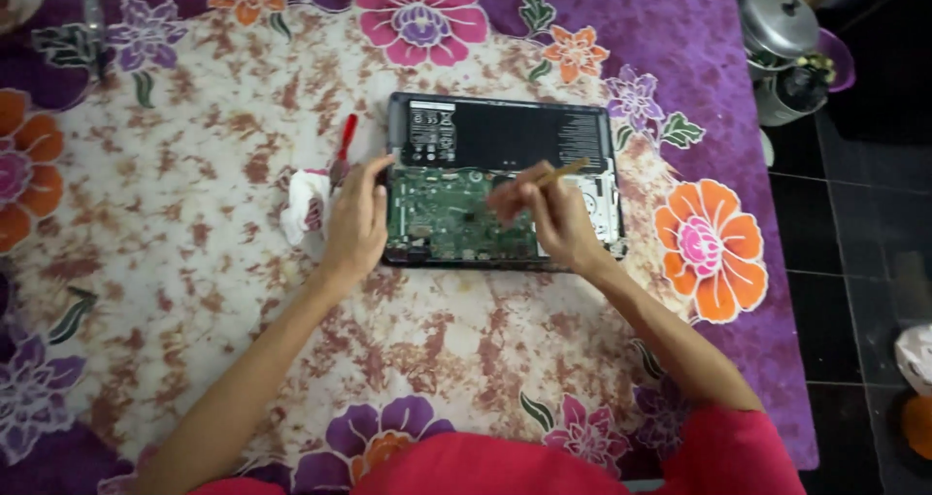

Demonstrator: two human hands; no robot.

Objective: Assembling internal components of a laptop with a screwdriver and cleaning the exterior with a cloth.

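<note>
both arms outstretched, left hand (354, 218) flat, right hand (553, 218) pinched

Home floor setup — purple floral bedsheet (680, 29) spread over dark floor tiles (854, 233), steel cooking pot (782, 19) far right — domestic, no workbench.
</note>
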